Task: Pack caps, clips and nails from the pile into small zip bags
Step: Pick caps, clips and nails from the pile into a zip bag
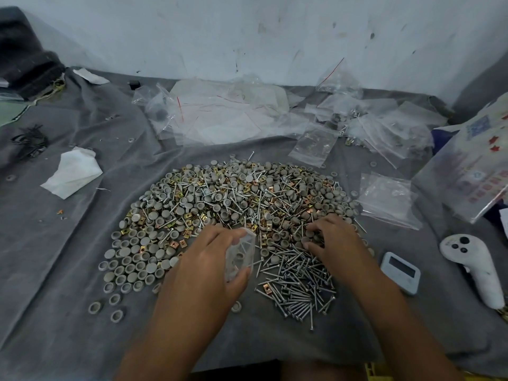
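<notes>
A grey cloth (68, 243) covers the whole table in front of me, rumpled into long folds, and a scuffed white wall (247, 34) rises behind it. On the cloth lies the pile (236, 204), a wide mound of grey caps (129, 266), brass-coloured clips (136, 220) and silver nails (299, 287) mixed together; along its near left edge the caps lie mostly by themselves, and near right the nails form their own heap. Beyond the pile, against the wall, empty zip bags (220, 116) with red seal lines lie scattered, and to their right other small bags (382, 127) seem to hold parts already. Another stack of flat bags (384, 199) rests just right of the pile.

My left hand (209, 268) grips a small zip bag (239, 255) at the near edge of the pile, thumb and fingers curled round it so that its mouth stands open; a few caps show through the plastic. My right hand (330, 237) rests on the pile where caps meet nails, fingers (312, 247) bent down among the pieces; I cannot tell if they pinch anything.

To the right lie a white controller (472, 265) and, just beside it, a small pale-blue timer (400, 272). On the left a crumpled white tissue (72, 173) lies well apart from the pile.
</notes>
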